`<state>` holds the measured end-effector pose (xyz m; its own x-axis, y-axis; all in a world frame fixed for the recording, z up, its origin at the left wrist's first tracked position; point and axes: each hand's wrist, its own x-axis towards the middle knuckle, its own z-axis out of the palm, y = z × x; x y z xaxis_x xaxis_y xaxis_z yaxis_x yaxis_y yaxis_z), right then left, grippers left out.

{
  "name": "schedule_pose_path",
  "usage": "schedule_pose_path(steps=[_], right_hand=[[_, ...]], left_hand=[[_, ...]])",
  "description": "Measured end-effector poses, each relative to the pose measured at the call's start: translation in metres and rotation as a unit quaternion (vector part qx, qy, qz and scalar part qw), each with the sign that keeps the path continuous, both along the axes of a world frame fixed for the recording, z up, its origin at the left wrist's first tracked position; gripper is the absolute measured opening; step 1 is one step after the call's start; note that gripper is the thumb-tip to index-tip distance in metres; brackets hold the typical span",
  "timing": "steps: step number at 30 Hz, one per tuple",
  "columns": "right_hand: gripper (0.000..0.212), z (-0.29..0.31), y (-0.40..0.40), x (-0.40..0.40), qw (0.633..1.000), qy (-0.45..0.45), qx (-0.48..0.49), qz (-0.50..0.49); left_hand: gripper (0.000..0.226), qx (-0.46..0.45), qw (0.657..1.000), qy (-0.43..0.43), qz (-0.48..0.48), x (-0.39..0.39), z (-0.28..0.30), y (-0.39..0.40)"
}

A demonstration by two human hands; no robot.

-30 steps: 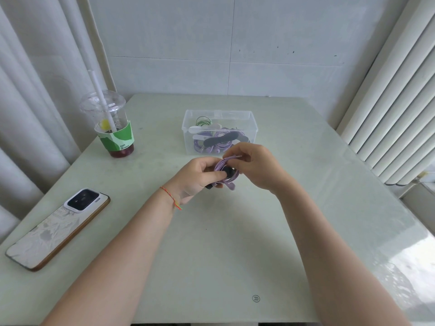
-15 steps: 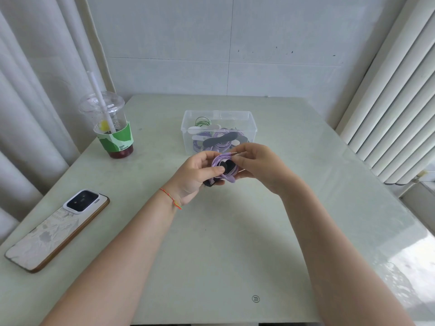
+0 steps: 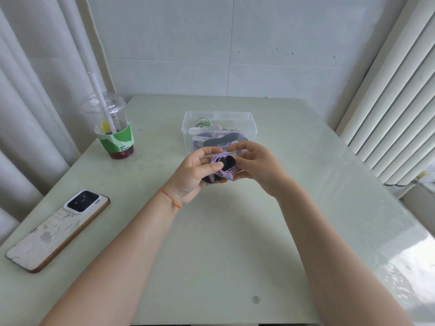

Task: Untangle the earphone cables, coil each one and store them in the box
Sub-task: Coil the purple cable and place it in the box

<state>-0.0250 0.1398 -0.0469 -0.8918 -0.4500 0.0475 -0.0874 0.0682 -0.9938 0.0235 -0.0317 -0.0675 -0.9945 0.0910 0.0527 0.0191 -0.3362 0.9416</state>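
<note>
From the head camera I see my two hands meeting above the middle of the table (image 3: 211, 267), just in front of the box (image 3: 251, 128).

My left hand (image 3: 195, 170) has its fingers curled around a small coil of purple earphone cable (image 3: 217, 161). My thumb presses on the top of the coil, and a black strap (image 3: 228, 162) is around the coil; one dark end of it shows under my fingers. The coil is held up, not lying on the table.

My right hand (image 3: 256, 163) is half open. Its fingers are bent and loose, the index finger and thumb reach toward the coil from the right side. If they really pinch the cable or the strap, I cannot tell, because the contact is hidden by the coil itself.

The box is clear plastic, without lid, near the far edge of the table. Inside it lie other coiled cables, purple and green, with grey and white straps.

At the left edge of the table lies a phone (image 3: 58, 229) with its back up. Near the far left corner stands a plastic cup (image 3: 113, 130) with a straw and a green sleeve.
</note>
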Motion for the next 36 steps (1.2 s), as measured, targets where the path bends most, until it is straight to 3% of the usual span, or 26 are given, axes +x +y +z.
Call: schedule_pose_path(steps=[11, 18, 22, 25, 29, 36], right_hand=[[0.017, -0.001, -0.008, 0.002, 0.994, 0.065, 0.039, -0.081], [0.02, -0.001, -0.013, 0.007, 0.984, 0.112, 0.067, -0.12], [0.022, 0.002, -0.015, 0.008, 0.979, 0.144, 0.076, -0.124], [0.028, 0.003, -0.012, 0.008, 0.976, 0.163, 0.087, -0.119], [0.027, 0.006, -0.008, 0.007, 0.972, 0.173, 0.097, -0.129], [0.018, 0.005, -0.007, 0.004, 0.963, 0.181, 0.12, -0.163]], left_hand=[[0.021, -0.004, 0.997, -0.011, 0.075, -0.006, -0.001, 0.0], [0.037, -0.031, 0.991, -0.039, 0.128, -0.01, 0.0, 0.003], [0.039, -0.015, 0.994, -0.059, 0.09, -0.01, -0.003, 0.002], [0.033, -0.05, 0.995, -0.071, 0.047, -0.007, -0.003, -0.001], [0.029, -0.081, 0.993, -0.055, 0.061, -0.007, -0.003, -0.005], [0.026, 0.018, 0.995, -0.098, 0.027, -0.007, -0.001, -0.005]])
